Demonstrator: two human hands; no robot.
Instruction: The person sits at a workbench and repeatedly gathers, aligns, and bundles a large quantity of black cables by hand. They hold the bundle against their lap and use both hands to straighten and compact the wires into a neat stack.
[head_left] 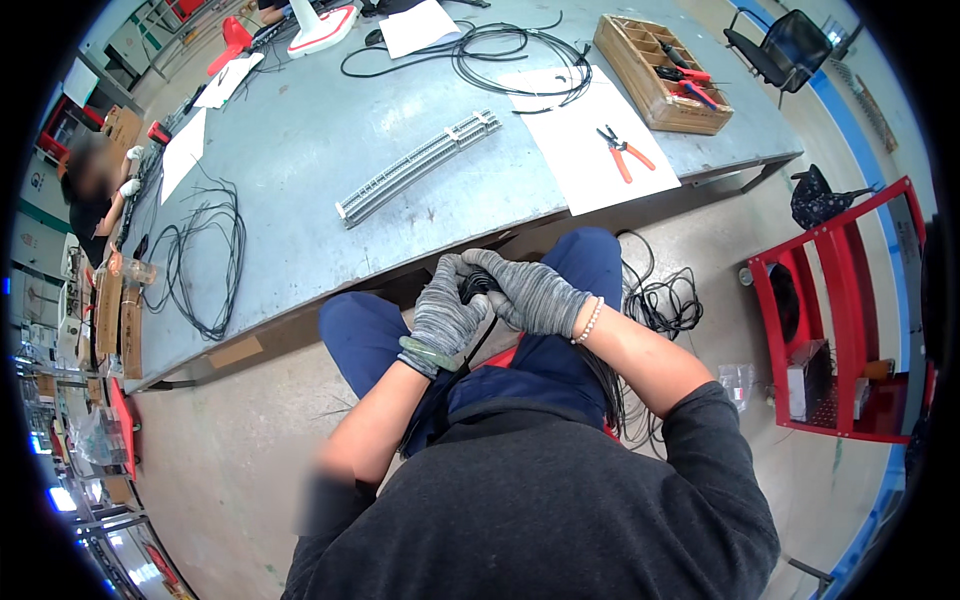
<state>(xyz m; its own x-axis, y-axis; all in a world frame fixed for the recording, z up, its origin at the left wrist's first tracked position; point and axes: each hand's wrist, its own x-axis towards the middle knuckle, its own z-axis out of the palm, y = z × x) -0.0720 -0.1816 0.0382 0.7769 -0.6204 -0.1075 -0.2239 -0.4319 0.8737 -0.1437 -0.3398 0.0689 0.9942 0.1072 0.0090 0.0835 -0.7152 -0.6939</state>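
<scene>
Both my hands wear grey knitted gloves and meet over my lap, just below the table's near edge. My left hand (446, 312) is closed round a bundle of black cables (478, 284). From the other side my right hand (535, 292) grips the same bundle, its fingers curled over it. The cable ends between the fingers are too small to make out. More black cable hangs down across my lap. On the table ahead lies a grey terminal block strip (415, 168). Orange-handled wire strippers (625, 154) rest on a white paper sheet (590, 185) to its right.
A wooden compartment box (690, 117) with hand tools stands at the table's right. Cable coils lie on the tabletop (290, 140) and a cable tangle (665, 305) on the floor. A red cart (835, 330) stands at right. A person (95, 190) works at far left.
</scene>
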